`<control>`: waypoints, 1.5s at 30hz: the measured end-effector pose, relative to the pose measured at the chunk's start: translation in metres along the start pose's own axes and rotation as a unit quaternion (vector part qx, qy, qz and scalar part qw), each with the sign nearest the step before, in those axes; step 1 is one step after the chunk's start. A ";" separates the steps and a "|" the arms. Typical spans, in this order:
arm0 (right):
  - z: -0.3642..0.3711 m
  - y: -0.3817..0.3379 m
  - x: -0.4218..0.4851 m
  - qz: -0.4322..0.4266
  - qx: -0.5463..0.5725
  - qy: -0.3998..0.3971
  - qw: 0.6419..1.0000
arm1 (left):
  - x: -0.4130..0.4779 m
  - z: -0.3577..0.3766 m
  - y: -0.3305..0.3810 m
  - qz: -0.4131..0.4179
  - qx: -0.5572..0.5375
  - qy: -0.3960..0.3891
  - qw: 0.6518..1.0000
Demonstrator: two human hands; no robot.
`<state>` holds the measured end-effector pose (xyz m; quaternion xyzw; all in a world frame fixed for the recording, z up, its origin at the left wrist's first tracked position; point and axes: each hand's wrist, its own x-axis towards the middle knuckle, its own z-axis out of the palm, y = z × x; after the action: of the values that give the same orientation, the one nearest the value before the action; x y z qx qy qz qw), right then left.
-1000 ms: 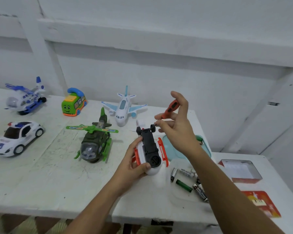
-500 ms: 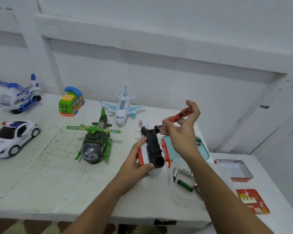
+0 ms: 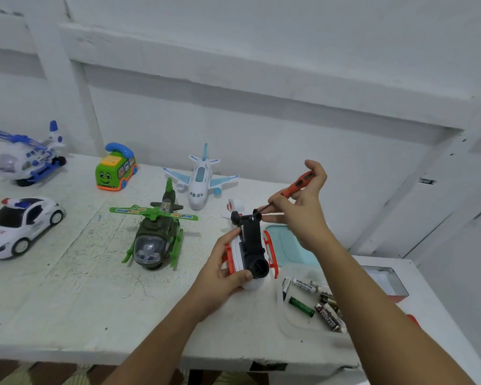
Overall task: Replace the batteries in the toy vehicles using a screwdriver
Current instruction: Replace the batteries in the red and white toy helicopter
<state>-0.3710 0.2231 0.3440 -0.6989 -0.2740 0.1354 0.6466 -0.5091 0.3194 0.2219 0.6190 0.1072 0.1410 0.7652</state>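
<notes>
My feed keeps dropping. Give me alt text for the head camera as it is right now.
The left hand holds a red-and-white toy upside down at the white table while the right hand pinches an orange screwdriver, tip at the toy's far end. Loose batteries lie to the right; five other toy vehicles stand to the left.

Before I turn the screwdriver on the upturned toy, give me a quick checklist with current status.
1. Toy steadied: left hand grips the red-and-white toy helicopter, black underside up. Ok.
2. Tool held: right hand pinches the orange screwdriver. Ok.
3. Tip seated in a screw: the tip sits at the rear of the underside, but the screw head is too small to see. Cannot tell.
4. Batteries at hand: batteries lie in the clear tray beside the right forearm. Ok.
5. Working room: the green helicopter stands apart, to the left. Ok.
</notes>
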 end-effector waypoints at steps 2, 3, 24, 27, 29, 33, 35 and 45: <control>-0.009 -0.005 0.000 0.034 0.067 0.012 0.997 | 0.000 0.000 0.001 -0.006 0.003 0.000 1.000; -0.013 -0.006 -0.001 0.047 0.087 0.019 0.995 | 0.000 0.000 0.002 -0.008 0.003 0.000 1.000; 0.002 0.013 -0.028 -0.066 0.033 0.146 0.987 | 0.006 0.000 0.030 0.050 0.102 0.007 0.993; -0.001 0.007 -0.029 -0.062 0.080 0.155 0.983 | 0.006 0.002 0.038 0.063 0.118 0.008 0.991; -0.002 0.002 -0.031 -0.057 0.113 0.156 0.980 | 0.008 0.003 0.042 0.073 0.129 0.009 0.989; -0.005 -0.005 -0.032 -0.049 0.142 0.162 0.975 | 0.010 0.009 0.050 0.088 0.145 0.000 0.985; -0.007 -0.008 -0.033 -0.050 0.141 0.166 0.975 | 0.011 0.011 0.054 0.095 0.156 -0.006 0.983; -0.019 -0.013 -0.038 -0.071 0.107 0.173 0.976 | 0.014 0.026 0.058 0.102 0.182 -0.018 0.978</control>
<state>-0.3948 0.1864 0.3530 -0.6168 -0.1907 -0.0058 0.7636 -0.4918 0.3115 0.2842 0.7578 0.0539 0.1855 0.6232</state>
